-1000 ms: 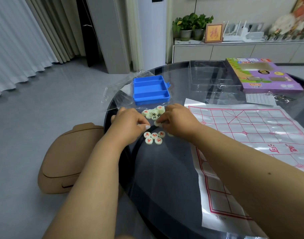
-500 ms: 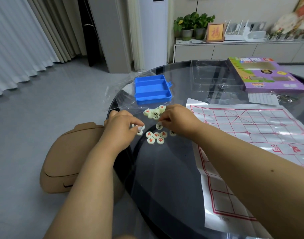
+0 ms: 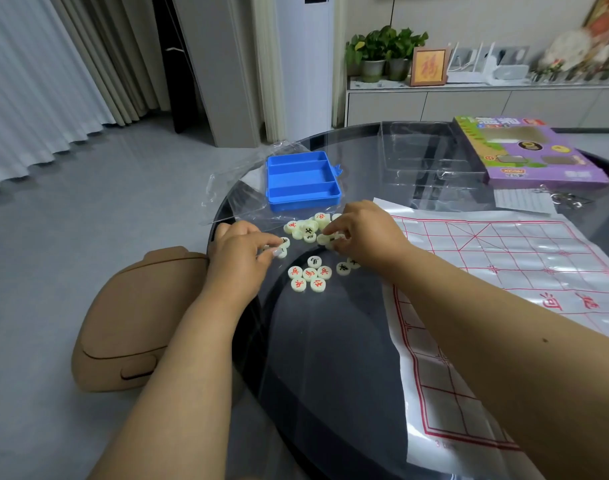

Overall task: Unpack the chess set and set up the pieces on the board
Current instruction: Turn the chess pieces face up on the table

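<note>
Several pale round chess pieces lie on the dark glass table (image 3: 330, 358): a pile (image 3: 305, 228) near the blue tray, and a small sorted cluster of red-marked pieces (image 3: 308, 278) closer to me. My left hand (image 3: 242, 252) pinches pale pieces at its fingertips at the table's left rim. My right hand (image 3: 362, 233) has curled fingers on pieces at the right side of the pile. Two black-marked pieces (image 3: 346, 266) lie just under my right wrist. The plastic board sheet (image 3: 504, 271) with red grid lines lies to the right.
An empty blue tray (image 3: 303, 180) sits behind the pile on a clear plastic bag (image 3: 234, 188). A clear plastic insert (image 3: 431, 157) and the purple game box (image 3: 528, 150) lie further back. A tan chair (image 3: 133, 320) stands left of the table.
My left hand has drawn back to the left with pieces in its fingertips. A black-marked piece and two more by my right wrist now lie apart from the pile.
</note>
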{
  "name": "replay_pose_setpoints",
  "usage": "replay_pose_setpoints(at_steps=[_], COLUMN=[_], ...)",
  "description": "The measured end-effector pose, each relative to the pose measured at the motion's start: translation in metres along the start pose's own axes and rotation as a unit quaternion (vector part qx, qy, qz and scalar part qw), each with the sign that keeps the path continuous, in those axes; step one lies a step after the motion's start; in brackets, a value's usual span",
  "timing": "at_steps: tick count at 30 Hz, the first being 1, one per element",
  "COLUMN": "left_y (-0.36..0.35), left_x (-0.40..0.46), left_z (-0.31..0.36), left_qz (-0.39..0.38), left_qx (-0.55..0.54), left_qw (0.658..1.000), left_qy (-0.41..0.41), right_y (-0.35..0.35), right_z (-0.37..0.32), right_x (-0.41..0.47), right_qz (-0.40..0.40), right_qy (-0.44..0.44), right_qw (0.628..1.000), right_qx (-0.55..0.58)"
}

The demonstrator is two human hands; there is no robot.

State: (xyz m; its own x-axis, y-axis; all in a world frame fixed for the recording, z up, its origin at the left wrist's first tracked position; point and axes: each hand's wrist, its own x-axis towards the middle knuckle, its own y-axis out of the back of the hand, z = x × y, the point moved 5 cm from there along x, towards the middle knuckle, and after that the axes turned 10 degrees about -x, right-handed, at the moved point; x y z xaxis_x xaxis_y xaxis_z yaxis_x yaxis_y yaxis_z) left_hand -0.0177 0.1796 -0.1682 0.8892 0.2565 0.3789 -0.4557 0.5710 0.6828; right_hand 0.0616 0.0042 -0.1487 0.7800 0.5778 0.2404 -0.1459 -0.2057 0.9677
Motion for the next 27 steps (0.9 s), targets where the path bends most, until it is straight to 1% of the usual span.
replay_pose_setpoints(at_steps=[2, 4, 6, 9, 10, 12, 14, 15, 18, 21, 24, 27], left_y=[0.002, 0.002, -0.003, -0.014, -0.016, -0.012, -0.007, -0.006, -0.012, -0.028, -0.036, -0.03], left_x=[-0.001, -0.002, -0.005, -0.01, -0.011, -0.01, -0.01, -0.011, -0.017, -0.021, -0.019, -0.016], left_z=[0.008, 0.019, 0.029, 0.028, 0.026, 0.021, 0.023, 0.028, 0.059, 0.072, 0.061, 0.059], left_qz=[-0.007, -0.048, -0.117, -0.193, -0.199, -0.177, -0.144, -0.143, -0.209, -0.261, -0.254, -0.242], left_qx=[-0.007, -0.033, -0.07, -0.062, -0.058, -0.049, -0.028, -0.024, -0.056, -0.039, -0.012, -0.012], left_qw=[1.0, 0.998, 0.991, 0.979, 0.977, 0.978, 0.985, 0.986, 0.976, 0.964, 0.966, 0.969], left_qy=[-0.022, -0.035, -0.01, 0.036, 0.056, 0.098, 0.095, 0.079, 0.013, 0.0, 0.042, 0.038], right_y=[0.004, 0.009, 0.015, 0.027, 0.03, 0.035, 0.037, 0.037, 0.035, 0.033, 0.027, 0.021], right_z=[-0.002, 0.003, 0.008, 0.013, 0.015, 0.018, 0.019, 0.019, 0.021, 0.023, 0.024, 0.024], right_x=[0.0, -0.002, -0.006, -0.015, -0.018, -0.023, -0.027, -0.028, -0.03, -0.032, -0.032, -0.03], right_qz=[0.01, 0.008, -0.019, -0.072, -0.085, -0.106, -0.122, -0.126, -0.13, -0.134, -0.146, -0.161], right_qy=[0.003, -0.009, -0.017, -0.006, -0.004, -0.012, -0.025, -0.026, -0.032, -0.033, -0.02, -0.027], right_qw=[1.0, 0.999, 0.997, 0.991, 0.99, 0.988, 0.985, 0.985, 0.986, 0.986, 0.987, 0.985], right_qx=[0.014, 0.039, 0.075, 0.109, 0.11, 0.115, 0.119, 0.113, 0.1, 0.096, 0.069, 0.055])
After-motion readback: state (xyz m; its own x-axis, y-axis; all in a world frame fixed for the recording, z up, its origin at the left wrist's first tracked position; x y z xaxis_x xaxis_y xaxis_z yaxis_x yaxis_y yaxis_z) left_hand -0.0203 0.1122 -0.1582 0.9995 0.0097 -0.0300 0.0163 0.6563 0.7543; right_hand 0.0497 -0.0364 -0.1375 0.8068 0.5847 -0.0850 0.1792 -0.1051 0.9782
